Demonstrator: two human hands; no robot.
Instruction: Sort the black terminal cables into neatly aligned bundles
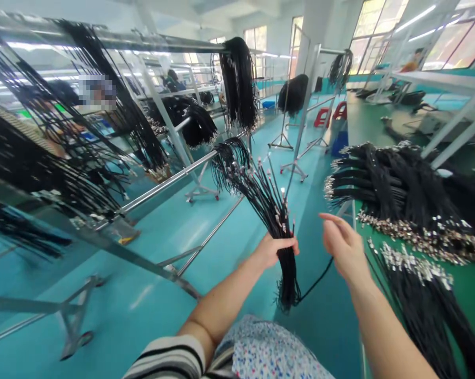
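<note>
My left hand [275,249] is closed around a thick bundle of black cables [267,202] with metal tips, held out over the teal floor; the tips fan up and left, the tails hang below the fist. My right hand [342,245] is just to the right, fingers curled, with a single black cable [318,279] running from under it down to the bundle's tails. Whether the fingers pinch that cable is hidden. Further heaps of black cables [387,184] with metal connectors lie on the green table [470,284] at my right.
A wheeled metal rack [166,184] draped with more black cable bundles stands at left, its feet on the floor. More racks and red stools [328,116] stand farther back. A person sits behind the left rack, another far right by the windows.
</note>
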